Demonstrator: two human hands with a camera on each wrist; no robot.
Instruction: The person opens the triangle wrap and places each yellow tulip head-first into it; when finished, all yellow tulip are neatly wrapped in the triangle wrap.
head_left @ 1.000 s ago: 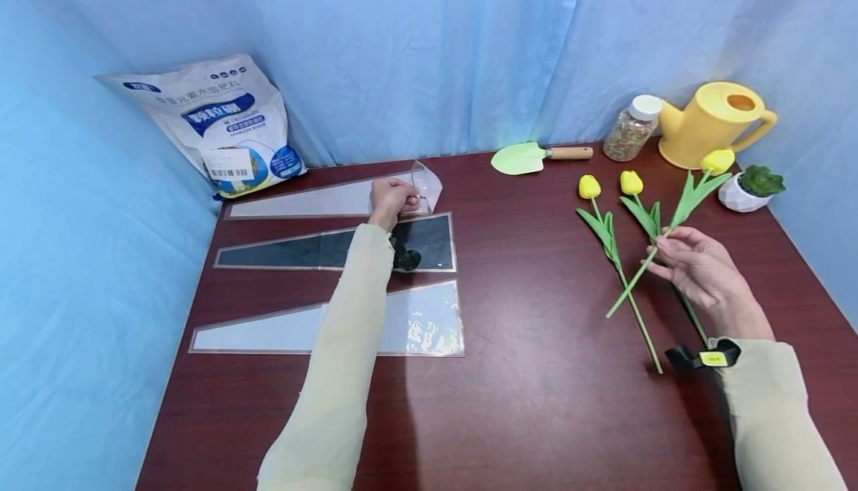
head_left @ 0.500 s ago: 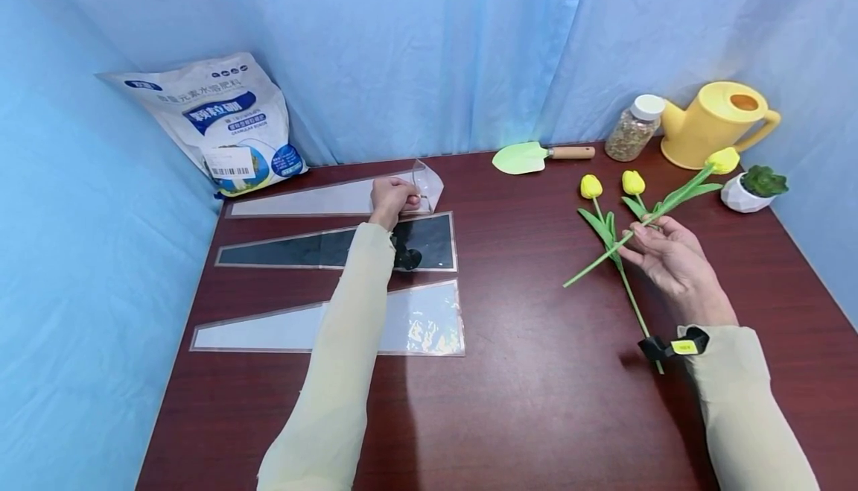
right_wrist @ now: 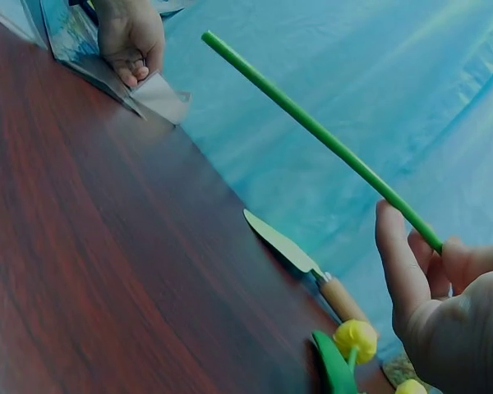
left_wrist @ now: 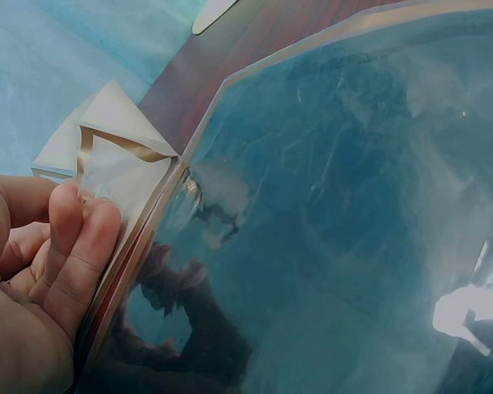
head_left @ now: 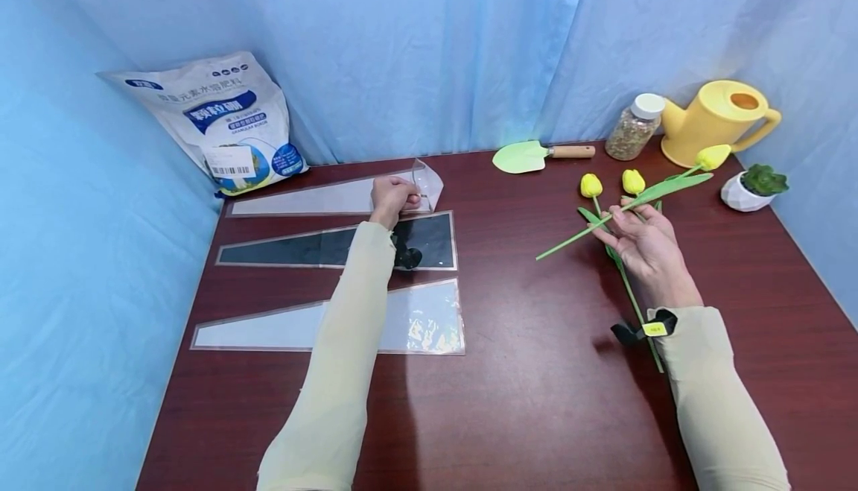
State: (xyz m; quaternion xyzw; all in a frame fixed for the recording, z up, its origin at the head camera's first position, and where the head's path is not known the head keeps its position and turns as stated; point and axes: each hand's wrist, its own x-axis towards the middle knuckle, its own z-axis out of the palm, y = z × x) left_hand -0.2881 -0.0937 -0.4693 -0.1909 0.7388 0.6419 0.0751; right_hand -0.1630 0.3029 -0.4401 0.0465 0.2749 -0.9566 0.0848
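The held tulip [head_left: 660, 190] could snag a leaf on the two tulips [head_left: 591, 185] lying beneath, being so near them, or twist, since the right hand [head_left: 646, 245] only pinches its thin stem. The wrapper [head_left: 328, 198] could crease or slip where the left hand [head_left: 392, 199] pinches its flimsy raised edge. The held tulip is above the desk [head_left: 523, 372], right of the wrapper; its long axis slants, stem end left and nearer, bloom right and farther.
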